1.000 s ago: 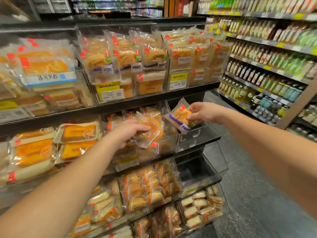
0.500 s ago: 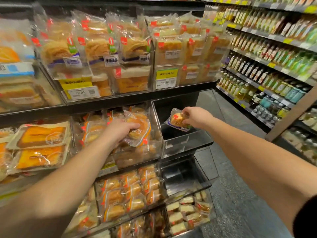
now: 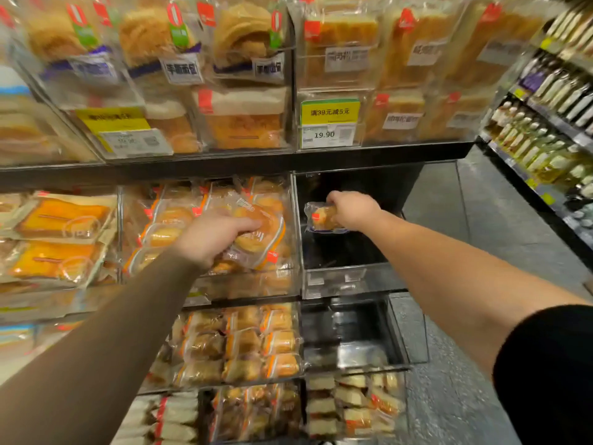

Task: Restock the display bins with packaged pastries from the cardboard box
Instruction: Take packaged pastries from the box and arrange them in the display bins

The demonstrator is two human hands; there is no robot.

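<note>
My left hand (image 3: 211, 236) grips a round bun in a clear wrapper (image 3: 260, 236) over the middle-row bin (image 3: 244, 287), which is full of similar wrapped buns. My right hand (image 3: 353, 210) holds a small packaged pastry (image 3: 321, 218) inside the dark bin (image 3: 340, 277) to the right, just below the shelf above it. That bin holds no other packs that I can see. The cardboard box is out of view.
Clear bins of bagged bread fill the top row, with a 19.90 price tag (image 3: 330, 123). Flat orange cakes (image 3: 61, 220) lie at the left. Lower bins (image 3: 244, 345) hold small wrapped pastries. A shelf of bottles (image 3: 545, 130) lines the aisle at right, across a grey floor (image 3: 465, 220).
My right hand has carried the small pastry down and into the dark right-hand bin. My left hand stays on the round bun. The view has moved closer to the shelves.
</note>
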